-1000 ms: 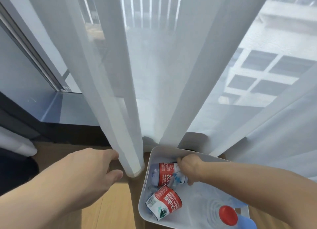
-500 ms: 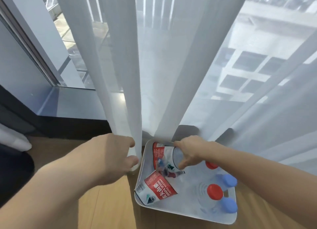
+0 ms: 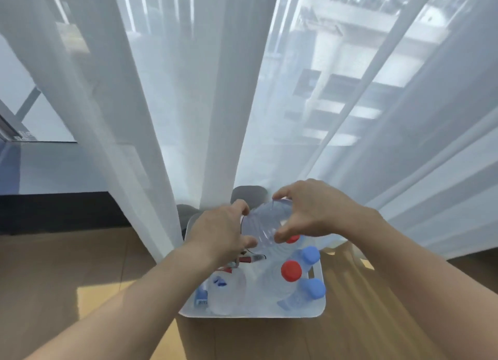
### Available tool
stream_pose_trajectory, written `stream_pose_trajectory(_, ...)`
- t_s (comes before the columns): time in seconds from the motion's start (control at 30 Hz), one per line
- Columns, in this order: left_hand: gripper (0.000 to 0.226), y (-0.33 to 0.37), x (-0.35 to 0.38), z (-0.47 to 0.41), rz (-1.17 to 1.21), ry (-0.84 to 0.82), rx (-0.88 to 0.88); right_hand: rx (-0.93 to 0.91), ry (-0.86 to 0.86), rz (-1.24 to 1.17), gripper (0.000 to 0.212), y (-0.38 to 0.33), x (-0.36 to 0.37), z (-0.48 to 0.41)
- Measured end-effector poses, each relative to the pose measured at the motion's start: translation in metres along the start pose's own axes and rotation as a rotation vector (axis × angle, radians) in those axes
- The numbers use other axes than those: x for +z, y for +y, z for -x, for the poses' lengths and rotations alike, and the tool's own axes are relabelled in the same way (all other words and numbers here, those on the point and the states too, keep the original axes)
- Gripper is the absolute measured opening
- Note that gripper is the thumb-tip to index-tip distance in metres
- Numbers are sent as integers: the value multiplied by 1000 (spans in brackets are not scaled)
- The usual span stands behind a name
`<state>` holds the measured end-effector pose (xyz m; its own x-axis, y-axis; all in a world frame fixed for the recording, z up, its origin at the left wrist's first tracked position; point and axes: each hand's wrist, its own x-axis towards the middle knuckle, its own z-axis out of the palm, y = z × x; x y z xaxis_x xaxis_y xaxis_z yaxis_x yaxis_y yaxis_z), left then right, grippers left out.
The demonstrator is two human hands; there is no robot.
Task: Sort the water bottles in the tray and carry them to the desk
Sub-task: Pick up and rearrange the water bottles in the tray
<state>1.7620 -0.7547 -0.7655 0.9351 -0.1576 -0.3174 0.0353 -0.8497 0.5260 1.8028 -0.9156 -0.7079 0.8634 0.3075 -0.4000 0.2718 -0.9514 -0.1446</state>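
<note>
Left hand (image 3: 221, 231), right hand (image 3: 307, 209) clasp clear bottle (image 3: 265, 223).

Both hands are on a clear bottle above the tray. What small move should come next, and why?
Probably lower the clear bottle, held by the left hand and right hand, into the tray's far end, beside the capped bottles: that end looks bare, and several lie loose.

No wording can be read. A bottle (image 3: 213, 296) near the tray's (image 3: 320, 310) front-left corner carries a barcode — its digits blur — and red label scraps (image 3: 249, 259) stay illegible.
</note>
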Motion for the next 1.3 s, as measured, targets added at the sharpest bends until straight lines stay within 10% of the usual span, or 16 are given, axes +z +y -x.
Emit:
stream_pose_trajectory(0.17, 19, -26, -11, 0, -73, 63, -33, 70, 95, -87, 64, 1, -6, 19)
stream_pose_trajectory(0.43, 94, -14, -13, 4, 214, -128, 105, 107, 207, -408, 56, 11, -24, 51)
stream_pose_trajectory(0.77, 67, 4, -24, 5, 387, -36, 210, -93, 438, -1034, 44, 8, -33, 46)
stream_pose_trajectory(1.3, 47, -30, -34, 20, -185, -97, -104, -38, 207, -371, 53, 6, 73, -17)
